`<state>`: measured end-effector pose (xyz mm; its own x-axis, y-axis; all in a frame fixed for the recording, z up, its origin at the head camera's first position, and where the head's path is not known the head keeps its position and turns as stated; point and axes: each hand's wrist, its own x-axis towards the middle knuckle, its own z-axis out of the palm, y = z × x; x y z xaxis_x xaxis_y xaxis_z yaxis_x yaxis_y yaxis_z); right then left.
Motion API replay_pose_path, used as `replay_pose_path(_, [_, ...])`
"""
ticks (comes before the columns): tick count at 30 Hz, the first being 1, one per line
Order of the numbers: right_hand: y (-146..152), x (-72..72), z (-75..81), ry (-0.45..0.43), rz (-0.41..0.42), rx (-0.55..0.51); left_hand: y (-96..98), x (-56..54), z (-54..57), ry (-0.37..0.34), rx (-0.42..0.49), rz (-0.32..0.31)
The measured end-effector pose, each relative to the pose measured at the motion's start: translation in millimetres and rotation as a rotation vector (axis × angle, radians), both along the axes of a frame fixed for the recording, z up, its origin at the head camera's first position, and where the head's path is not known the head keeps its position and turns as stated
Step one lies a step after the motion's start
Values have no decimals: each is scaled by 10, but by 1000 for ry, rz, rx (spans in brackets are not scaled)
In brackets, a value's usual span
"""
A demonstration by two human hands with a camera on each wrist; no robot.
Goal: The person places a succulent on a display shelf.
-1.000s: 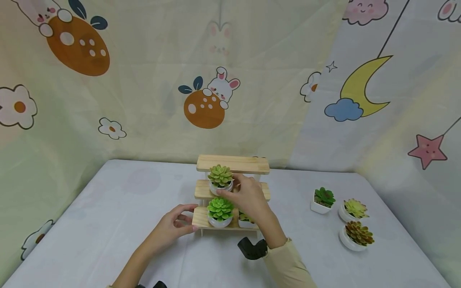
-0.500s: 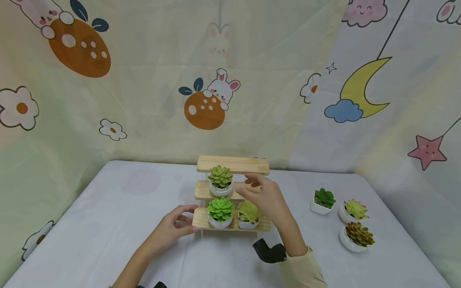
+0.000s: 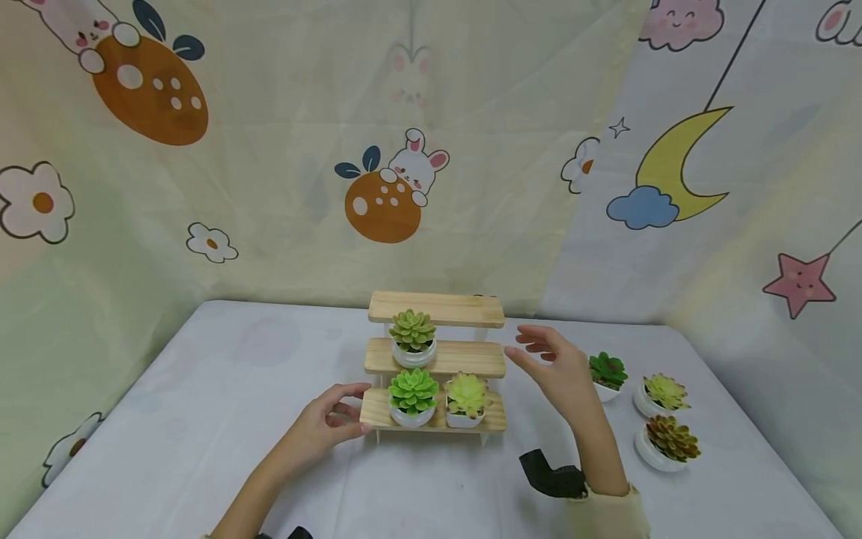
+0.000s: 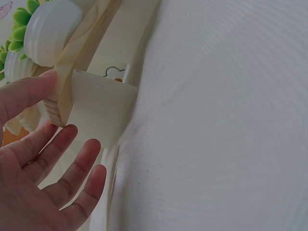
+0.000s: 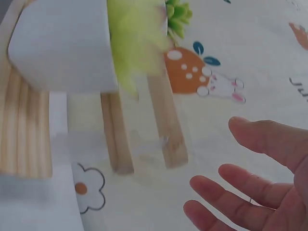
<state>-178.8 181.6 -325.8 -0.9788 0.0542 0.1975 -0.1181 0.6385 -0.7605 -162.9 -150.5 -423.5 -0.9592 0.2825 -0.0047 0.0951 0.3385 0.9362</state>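
A three-tier wooden stand [image 3: 465, 308] with white supports stands on the white-covered table. My left hand [image 3: 323, 419] pinches the left end of its lowest board [image 4: 60, 98] between thumb and fingers; the other fingertips spread free. On that board sit a bright green succulent in a round white pot [image 3: 413, 397] and a yellow-green succulent in a square white pot [image 3: 465, 400]. The middle board carries another green succulent in a round pot [image 3: 413, 340] at its left. My right hand [image 3: 557, 373] hovers right of the stand, fingers relaxed, holding nothing.
On the table's right lie a dark green succulent [image 3: 607, 372], partly behind my right hand, a yellow-green one [image 3: 665, 391] and a reddish-brown one [image 3: 670, 442], all in white pots. A cartoon-printed cloth [image 3: 289, 150] hangs behind the table.
My right hand has let go of the potted succulent on the middle board and moved right, away from the stand. My left hand stays at the lowest board's end.
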Motion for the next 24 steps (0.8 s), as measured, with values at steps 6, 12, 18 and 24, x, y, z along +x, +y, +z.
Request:
replay_pose_path(6, [249, -2, -46, 7, -67, -19, 10, -12, -9, 7, 1, -10])
replay_pose_path(12, [501, 11, -66, 4, -117, -12, 19, -11, 10, -6, 7, -11])
replay_pose_path(18, [757, 51, -59, -98, -169, -51, 15, -6, 31, -28, 10, 9])
replay_pose_path(24, [943, 65, -90, -179, -270, -86, 7, -6, 33, -41, -2, 18])
